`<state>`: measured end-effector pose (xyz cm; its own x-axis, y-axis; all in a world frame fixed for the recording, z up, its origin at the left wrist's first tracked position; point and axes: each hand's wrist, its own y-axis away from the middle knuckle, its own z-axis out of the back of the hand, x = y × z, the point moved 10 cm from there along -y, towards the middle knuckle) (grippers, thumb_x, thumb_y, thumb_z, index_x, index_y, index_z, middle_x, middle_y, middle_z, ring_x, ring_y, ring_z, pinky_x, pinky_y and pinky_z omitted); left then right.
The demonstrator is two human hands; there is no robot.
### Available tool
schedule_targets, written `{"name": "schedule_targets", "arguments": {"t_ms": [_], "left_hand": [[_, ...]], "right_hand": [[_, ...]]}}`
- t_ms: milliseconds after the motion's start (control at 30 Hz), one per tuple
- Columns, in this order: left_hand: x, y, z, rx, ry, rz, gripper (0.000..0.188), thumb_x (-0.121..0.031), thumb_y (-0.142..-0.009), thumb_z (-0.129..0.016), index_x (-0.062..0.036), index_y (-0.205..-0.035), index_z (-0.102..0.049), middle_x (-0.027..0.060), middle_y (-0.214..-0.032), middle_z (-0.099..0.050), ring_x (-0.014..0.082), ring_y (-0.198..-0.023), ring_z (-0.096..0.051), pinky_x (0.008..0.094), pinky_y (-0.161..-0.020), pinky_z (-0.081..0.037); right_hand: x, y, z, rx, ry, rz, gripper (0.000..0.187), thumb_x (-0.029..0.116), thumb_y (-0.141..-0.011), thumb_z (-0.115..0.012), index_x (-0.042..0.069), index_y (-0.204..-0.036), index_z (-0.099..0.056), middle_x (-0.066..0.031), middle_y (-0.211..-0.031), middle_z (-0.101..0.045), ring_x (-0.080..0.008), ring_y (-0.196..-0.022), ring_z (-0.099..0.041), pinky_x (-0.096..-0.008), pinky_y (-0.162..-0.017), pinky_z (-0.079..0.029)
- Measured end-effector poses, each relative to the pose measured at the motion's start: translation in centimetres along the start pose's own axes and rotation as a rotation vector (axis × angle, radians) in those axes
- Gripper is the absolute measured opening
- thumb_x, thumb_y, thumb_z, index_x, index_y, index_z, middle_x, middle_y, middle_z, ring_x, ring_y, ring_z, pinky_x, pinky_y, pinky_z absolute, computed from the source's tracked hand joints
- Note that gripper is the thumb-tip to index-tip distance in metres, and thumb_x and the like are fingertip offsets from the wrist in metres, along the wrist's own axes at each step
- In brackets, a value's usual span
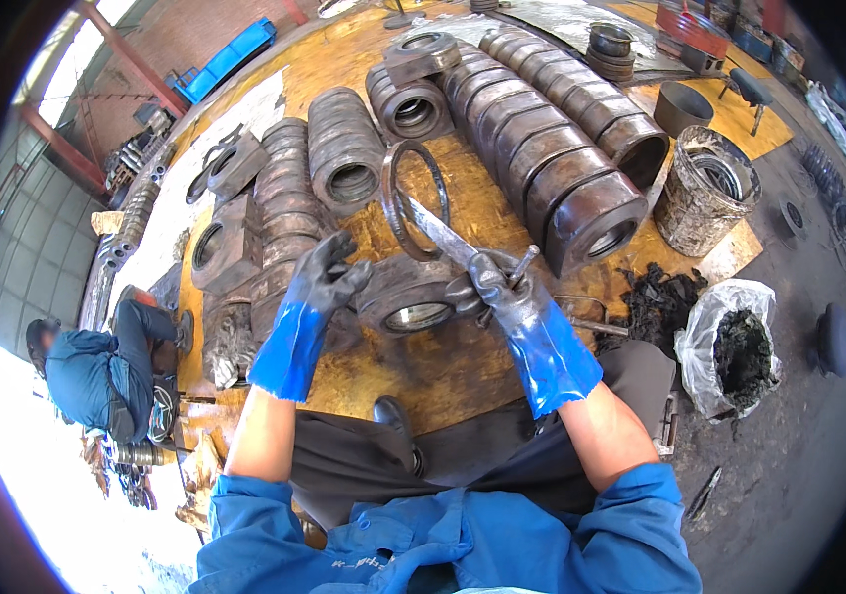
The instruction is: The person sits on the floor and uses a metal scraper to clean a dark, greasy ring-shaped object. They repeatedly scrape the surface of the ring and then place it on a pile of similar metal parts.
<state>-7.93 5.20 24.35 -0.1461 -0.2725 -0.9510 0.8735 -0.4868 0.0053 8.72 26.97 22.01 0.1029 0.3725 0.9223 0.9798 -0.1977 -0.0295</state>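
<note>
Scissors (440,236) are gripped in the right hand (504,287), blades over a thin metal ring (413,198). A bearing housing (408,295) at the wooden board's (463,366) near edge is steadied by the left hand (329,277), fingers half curled.

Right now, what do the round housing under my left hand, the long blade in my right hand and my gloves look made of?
Round grey bearing housing: likely steel, dull, grimy. Long pointed blade: bare metal, glinting. Blue gloves, left hand and right hand: seemingly rubber-coated, glossy cuffs, blackened fingers.

left grip (329,272): gloved, fingers spread | right grip (502,287): gloved, clenched
</note>
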Motion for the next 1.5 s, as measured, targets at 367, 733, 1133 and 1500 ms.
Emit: {"name": "schedule_targets", "arguments": {"t_ms": [367,733,1133,1500], "left_hand": [[-4.2,-2.2,-7.7,0.163,-0.182,0.248,0.046,-0.048,-0.084,-0.073,-0.0045,-0.096,-0.067,-0.0005,-0.069,-0.056,0.0083,-0.050,-0.046,0.0254,-0.043,-0.032],[0.2,-1.3,-4.9,-0.035,-0.090,0.346,0.027,-0.032,-0.087,-0.073,-0.0057,-0.081,-0.071,0.0000,-0.066,-0.060,0.0092,-0.054,-0.048,0.0287,-0.048,-0.035],[5.4,-0.4,-3.9,0.016,0.131,0.506,0.019,-0.028,-0.091,-0.066,-0.0098,-0.088,-0.070,0.0012,-0.067,-0.063,0.0123,-0.051,-0.053,0.0277,-0.044,-0.038],[6.3,-1.7,2.0,-0.020,0.645,0.353,0.024,-0.013,-0.096,-0.049,-0.0002,-0.111,-0.062,0.0155,-0.093,-0.069,0.0211,-0.066,-0.063,0.0321,-0.053,-0.050]], "right_hand": [[-1.7,-0.5,-0.6,0.012,0.010,0.014,0.039,0.042,-0.097,-0.057,0.007,-0.112,-0.064,-0.0007,-0.082,-0.070,-0.0062,-0.065,-0.061,-0.0203,-0.051,-0.044],[-6.4,-1.3,-1.9,0.076,0.061,-0.004,0.031,0.032,-0.100,-0.054,0.005,-0.107,-0.066,-0.0020,-0.084,-0.067,-0.0089,-0.074,-0.062,-0.0254,-0.064,-0.050],[-9.0,-2.4,-2.3,0.105,0.778,0.229,0.018,0.020,-0.097,-0.056,0.007,-0.104,-0.066,-0.0011,-0.086,-0.065,-0.0125,-0.077,-0.058,-0.0265,-0.069,-0.047],[-8.5,-1.4,-1.9,0.071,-0.683,-0.293,0.032,0.014,-0.093,-0.060,-0.002,-0.121,-0.060,-0.0044,-0.091,-0.064,-0.0088,-0.071,-0.058,-0.0212,-0.057,-0.047]]}}
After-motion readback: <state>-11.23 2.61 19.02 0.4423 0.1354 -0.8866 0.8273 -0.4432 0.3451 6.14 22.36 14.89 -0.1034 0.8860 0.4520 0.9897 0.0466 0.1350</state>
